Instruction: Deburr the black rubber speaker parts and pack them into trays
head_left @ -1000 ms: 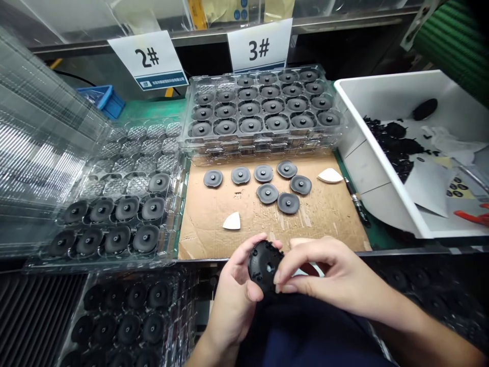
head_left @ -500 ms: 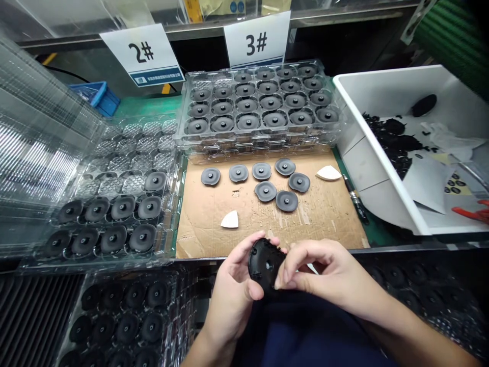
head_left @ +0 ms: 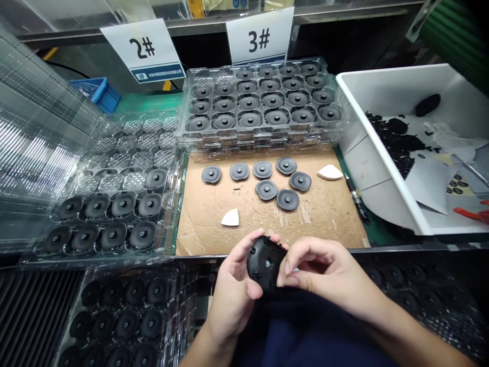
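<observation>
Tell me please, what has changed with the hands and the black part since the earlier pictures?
The left hand and right hand keep hold of the round black part. It has turned a little, its center hole now facing the camera more, and the right fingers have shifted up its edge. Nothing was let go. The discs on the cardboard and the white bin stayed as they were.

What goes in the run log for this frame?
left hand: cradles black domed part | right hand: pinches its rim | near: cardboard sheet

The hands [head_left: 233, 291] hide the underside of the black round part [head_left: 266, 263].
</observation>
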Motion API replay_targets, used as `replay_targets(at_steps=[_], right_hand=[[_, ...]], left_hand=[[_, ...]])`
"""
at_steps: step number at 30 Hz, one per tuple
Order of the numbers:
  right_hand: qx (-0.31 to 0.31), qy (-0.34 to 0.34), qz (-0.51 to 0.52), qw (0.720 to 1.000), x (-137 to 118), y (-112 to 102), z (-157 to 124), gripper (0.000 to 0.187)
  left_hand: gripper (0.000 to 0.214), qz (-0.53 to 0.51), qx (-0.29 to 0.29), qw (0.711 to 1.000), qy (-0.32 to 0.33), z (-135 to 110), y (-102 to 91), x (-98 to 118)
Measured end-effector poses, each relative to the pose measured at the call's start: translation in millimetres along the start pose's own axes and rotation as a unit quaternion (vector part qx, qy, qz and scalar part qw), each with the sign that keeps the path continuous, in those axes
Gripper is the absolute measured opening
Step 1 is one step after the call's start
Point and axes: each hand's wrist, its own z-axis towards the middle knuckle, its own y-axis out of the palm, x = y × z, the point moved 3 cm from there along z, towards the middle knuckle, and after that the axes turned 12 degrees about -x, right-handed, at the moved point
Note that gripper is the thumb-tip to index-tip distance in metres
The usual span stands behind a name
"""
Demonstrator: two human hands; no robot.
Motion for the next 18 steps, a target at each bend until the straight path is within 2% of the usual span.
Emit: replay_targets(at_steps=[4,6,8,13,18], right_hand=[[0.001,-0.079,0.028,0.996,3,2,-6,0.005],[0.021,-0.121,-0.018,0.992,0,1,-10,0.004],[0.044,-0.157,-0.102,0.981,-4,2,-13,0.011],[0.001,-0.197,-0.224,0.954,-9,9,-11,0.029],[-0.032,-0.265,-0.282,0.922,-13,17,-6,0.023]], left_hand=[[0.062,-0.031,-0.024,0.999,0.023,1,0.9,2],[0.062,-0.039,-0.027,0.998,0.028,2,1.0,2],[0.062,-0.047,-0.029,0.998,0.030,2,1.1,1],[0.062,-0.065,-0.035,0.997,0.028,-1,0.9,-1],[0.063,-0.059,-0.028,0.998,0.026,-1,1.2,-2]])
